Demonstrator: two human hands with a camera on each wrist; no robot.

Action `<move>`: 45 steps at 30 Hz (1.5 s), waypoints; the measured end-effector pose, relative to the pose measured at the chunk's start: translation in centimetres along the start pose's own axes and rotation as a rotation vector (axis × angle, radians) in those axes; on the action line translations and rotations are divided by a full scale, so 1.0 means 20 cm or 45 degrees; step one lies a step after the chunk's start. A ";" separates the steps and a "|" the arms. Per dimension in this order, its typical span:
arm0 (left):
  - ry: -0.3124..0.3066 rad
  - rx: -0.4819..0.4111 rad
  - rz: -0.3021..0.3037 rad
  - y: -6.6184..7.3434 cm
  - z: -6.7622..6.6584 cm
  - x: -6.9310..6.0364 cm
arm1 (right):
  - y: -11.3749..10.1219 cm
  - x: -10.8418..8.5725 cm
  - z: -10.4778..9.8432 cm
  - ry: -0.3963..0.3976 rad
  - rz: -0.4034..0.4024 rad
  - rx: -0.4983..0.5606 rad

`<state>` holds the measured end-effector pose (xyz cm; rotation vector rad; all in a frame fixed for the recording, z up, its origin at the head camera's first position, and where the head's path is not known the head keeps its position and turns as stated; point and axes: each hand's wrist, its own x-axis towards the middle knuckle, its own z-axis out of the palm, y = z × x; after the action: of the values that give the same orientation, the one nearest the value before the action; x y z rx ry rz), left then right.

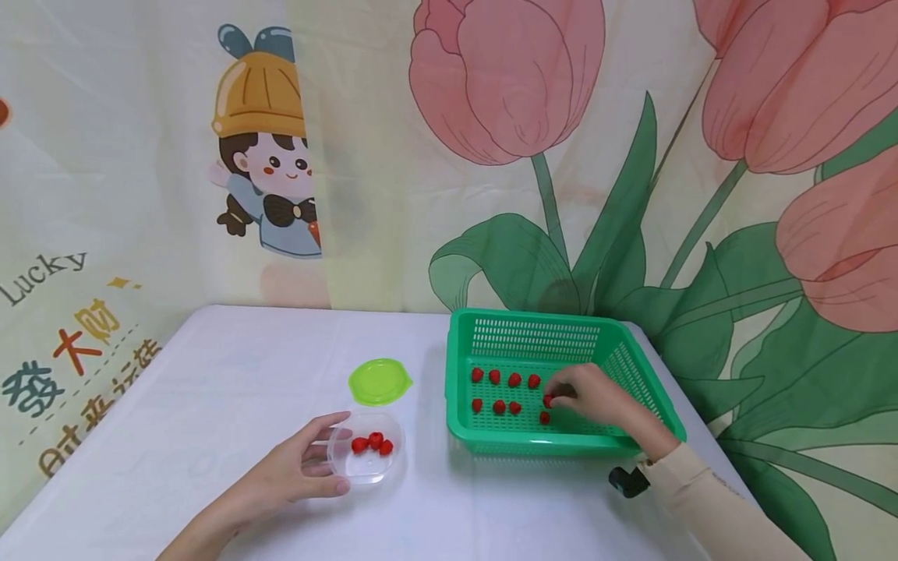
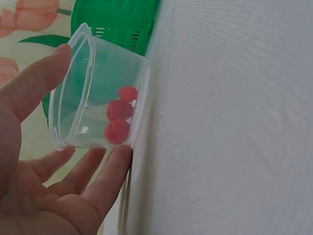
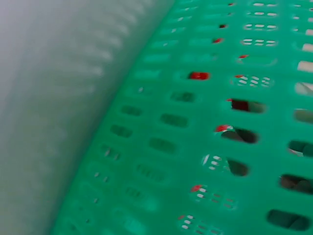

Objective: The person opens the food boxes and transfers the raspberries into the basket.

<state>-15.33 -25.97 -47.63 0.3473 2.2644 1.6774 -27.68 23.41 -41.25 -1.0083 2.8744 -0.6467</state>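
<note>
My left hand (image 1: 298, 463) holds a clear plastic cup (image 1: 366, 466) by its side, thumb and fingers on opposite sides. Three red raspberries (image 2: 119, 111) lie together on the cup's bottom. Over the green basket (image 1: 459, 425), my right hand (image 1: 592, 396) reaches in and pinches a raspberry (image 1: 547, 401) at its fingertips. Several more raspberries (image 1: 514, 379) are laid out in two rows on the basket floor, one of them (image 1: 544, 418) just below the right fingertips. The right wrist view is filled by the basket's slotted wall (image 3: 161, 147), which mostly hides that hand.
A bright green lid (image 1: 380, 382) lies flat behind the cup, left of the basket. A white cloth covers the table (image 1: 231, 389). Behind it hangs a printed curtain (image 1: 379, 156) with tulips and a cartoon figure. Under the right forearm is a small black object (image 1: 628, 482).
</note>
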 end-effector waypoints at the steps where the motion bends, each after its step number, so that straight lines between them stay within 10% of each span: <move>1: -0.001 -0.006 -0.003 0.00 0.00 0.00 | 0.01 0.00 0.00 -0.009 -0.004 -0.020; 45: 0.004 0.025 -0.030 0.01 0.00 -0.01 | 0.04 0.01 0.10 -0.103 0.104 -0.034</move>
<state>-15.19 -25.94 -47.41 0.3211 2.2799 1.6464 -27.95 23.07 -43.26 -0.8931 2.8441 -0.5504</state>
